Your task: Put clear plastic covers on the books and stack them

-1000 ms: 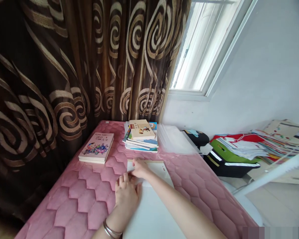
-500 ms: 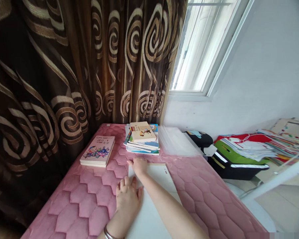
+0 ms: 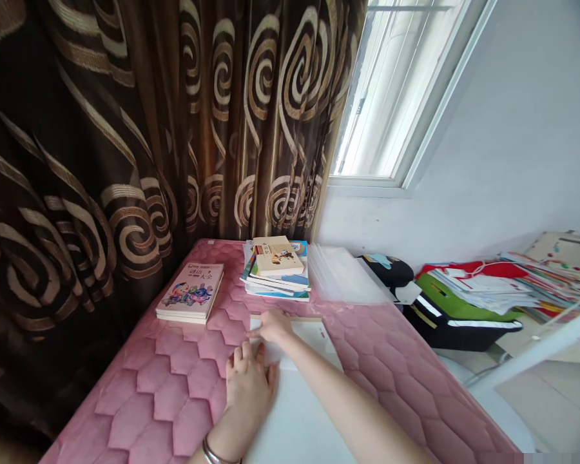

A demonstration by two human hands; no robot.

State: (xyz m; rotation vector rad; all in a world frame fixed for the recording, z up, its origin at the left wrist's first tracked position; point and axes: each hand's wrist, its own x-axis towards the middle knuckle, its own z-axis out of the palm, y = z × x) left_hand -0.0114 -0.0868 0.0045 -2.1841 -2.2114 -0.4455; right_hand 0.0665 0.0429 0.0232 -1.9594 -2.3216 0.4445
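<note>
A white book (image 3: 314, 335) with a small red mark near its top right lies on the pink quilted mattress. A pale, smooth sheet (image 3: 294, 412) extends from it toward me, partly under my right forearm. My left hand (image 3: 249, 380), with a bracelet at the wrist, rests palm down along the left edge of the book and sheet, fingers stretched and slightly apart. My right hand (image 3: 274, 326) is at the book's upper left corner, its fingers bent and close together. Whatever is between those fingers is hidden.
Pink-covered books (image 3: 189, 293) lie at the left. A book stack (image 3: 276, 267) stands at the back, beside clear plastic sheets (image 3: 345, 274). A patterned curtain (image 3: 222, 129) borders the mattress (image 3: 174, 374). A black and green box (image 3: 464, 316) with papers is at the right.
My right hand has shifted slightly toward me and right along the book's upper left edge, and its fingers have drawn together. My left hand stays almost in place.
</note>
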